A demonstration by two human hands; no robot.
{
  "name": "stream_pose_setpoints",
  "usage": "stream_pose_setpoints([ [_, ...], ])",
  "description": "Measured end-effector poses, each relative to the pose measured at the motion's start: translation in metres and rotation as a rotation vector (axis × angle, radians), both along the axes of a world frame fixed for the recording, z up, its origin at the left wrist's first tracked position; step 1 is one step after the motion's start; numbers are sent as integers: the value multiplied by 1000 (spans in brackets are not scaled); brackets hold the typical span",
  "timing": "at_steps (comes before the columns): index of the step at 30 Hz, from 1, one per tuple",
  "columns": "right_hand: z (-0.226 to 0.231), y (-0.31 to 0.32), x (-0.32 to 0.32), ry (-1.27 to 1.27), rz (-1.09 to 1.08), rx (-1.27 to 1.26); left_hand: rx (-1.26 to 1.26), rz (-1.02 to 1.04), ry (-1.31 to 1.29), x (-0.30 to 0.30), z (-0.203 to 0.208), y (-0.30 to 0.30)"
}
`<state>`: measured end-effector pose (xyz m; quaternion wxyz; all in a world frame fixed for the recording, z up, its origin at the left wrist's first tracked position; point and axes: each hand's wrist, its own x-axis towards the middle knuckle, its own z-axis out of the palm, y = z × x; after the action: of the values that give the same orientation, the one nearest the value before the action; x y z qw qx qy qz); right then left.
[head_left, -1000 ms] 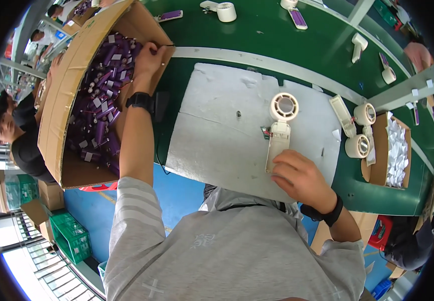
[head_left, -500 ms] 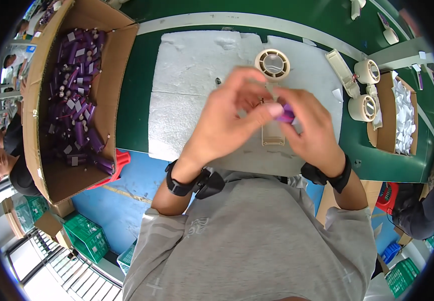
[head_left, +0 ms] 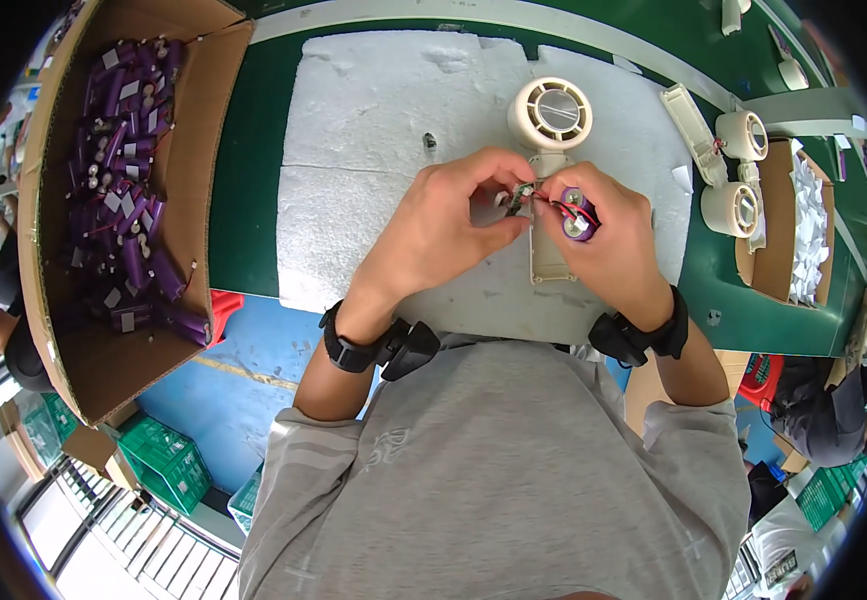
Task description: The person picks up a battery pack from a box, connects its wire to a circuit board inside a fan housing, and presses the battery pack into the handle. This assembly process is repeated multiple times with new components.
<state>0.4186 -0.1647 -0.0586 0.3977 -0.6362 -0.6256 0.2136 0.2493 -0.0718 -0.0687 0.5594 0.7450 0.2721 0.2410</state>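
Note:
My left hand (head_left: 433, 228) pinches a small circuit board (head_left: 517, 200) between thumb and fingers. Wrapped around a purple battery pack (head_left: 578, 226) is my right hand (head_left: 618, 240), with the pack's round ends turned up. Red and black wires (head_left: 553, 203) run from the pack toward the board, where both hands' fingertips meet. Beneath the hands lies a cream handheld fan (head_left: 525, 118), its round head beyond my fingers and its open handle (head_left: 551, 266) pointing toward me. The hands hide the middle of the handle.
A white foam sheet (head_left: 353, 130) lies under the work on the green table (head_left: 253, 190). At left stands a cardboard box (head_left: 208, 130) of purple battery packs. On the right are more cream fans (head_left: 729, 212) and a small carton (head_left: 775, 215) of white paper pieces.
The battery pack has turned in my right hand so its ends and wires show. My left hand's fingers have come in close beside it, with the circuit board now visible. The view has shifted slightly.

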Motion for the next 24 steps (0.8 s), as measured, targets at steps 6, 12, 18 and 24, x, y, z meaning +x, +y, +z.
stream_pose_setpoints([
  [6,-3,2,1,-82,91,20,200,-73,25,-7,-3,9],
  [12,0,2,0,-126,141,25,206,-117,66,-9,1,3],
  [18,14,-2,12,59,161,22,-129,-131,-86,-5,0,2],
  [24,35,1,27,126,306,-357,-120,-135,-110,-3,-4,3],
])
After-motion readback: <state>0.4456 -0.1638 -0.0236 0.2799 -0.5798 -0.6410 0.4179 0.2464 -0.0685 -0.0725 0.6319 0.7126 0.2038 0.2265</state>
